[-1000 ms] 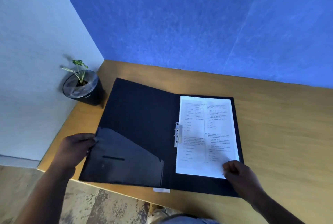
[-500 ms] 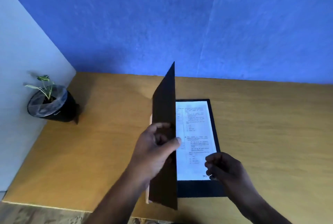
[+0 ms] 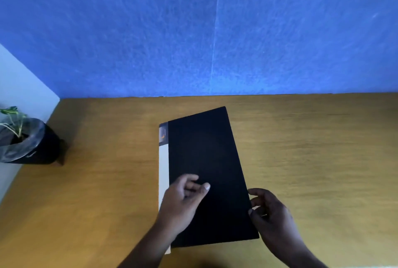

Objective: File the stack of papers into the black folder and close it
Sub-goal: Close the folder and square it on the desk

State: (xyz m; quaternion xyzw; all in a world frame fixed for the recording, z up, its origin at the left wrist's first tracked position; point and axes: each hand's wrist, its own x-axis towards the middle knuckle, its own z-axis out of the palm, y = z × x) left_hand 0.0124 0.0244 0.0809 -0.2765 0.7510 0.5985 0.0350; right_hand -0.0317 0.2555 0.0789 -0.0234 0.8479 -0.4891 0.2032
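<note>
The black folder (image 3: 206, 160) lies on the wooden desk (image 3: 312, 149) with its front cover folded over to the right, its far right corner still slightly raised. The papers are hidden under the cover. A white strip (image 3: 163, 173) runs along the folder's left spine side. My left hand (image 3: 183, 201) rests palm down on the cover near its lower left, fingers loosely spread, holding nothing. My right hand (image 3: 269, 213) is at the folder's right edge with curled fingertips touching it, not clearly gripping.
A small plant in a black pot (image 3: 25, 140) stands at the desk's far left, against the white wall. A blue wall (image 3: 215, 30) runs along the back of the desk. The desk's front edge is just below my forearms.
My left hand swung the front cover from flat open on the left, through upright, down over the papers. My right hand moved off the paper's corner to the folder's right edge.
</note>
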